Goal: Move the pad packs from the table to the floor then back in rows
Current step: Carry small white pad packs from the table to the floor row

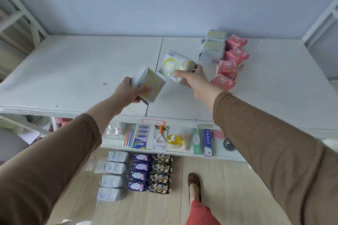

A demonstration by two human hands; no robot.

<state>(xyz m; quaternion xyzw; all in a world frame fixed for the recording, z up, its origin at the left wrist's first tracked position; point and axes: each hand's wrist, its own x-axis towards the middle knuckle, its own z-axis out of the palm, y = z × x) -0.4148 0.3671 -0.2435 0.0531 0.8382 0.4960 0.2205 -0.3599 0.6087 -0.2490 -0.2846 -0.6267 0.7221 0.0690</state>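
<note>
Two yellow-white ABC pad packs airborne over the desk's middle: left hand (126, 90) clamped on one pack (148, 86), right hand (194, 80) clamped on the other (173, 65). Two more yellow packs (213, 47) and four pink packs (230, 62) sit toward the desk's far right edge; three rows on the floor (139, 173). Packs look light, soft and slick-wrapped, so pinching across the short sides seems best.

Above the white table (73, 71), the left hand (126, 90) and the right hand (195, 80) each grip a white-and-yellow pad pack (149, 86) (175, 66). Pink packs (229, 64) line the table's right; three rows of packs (135, 172) lie on the floor (228, 179).
</note>
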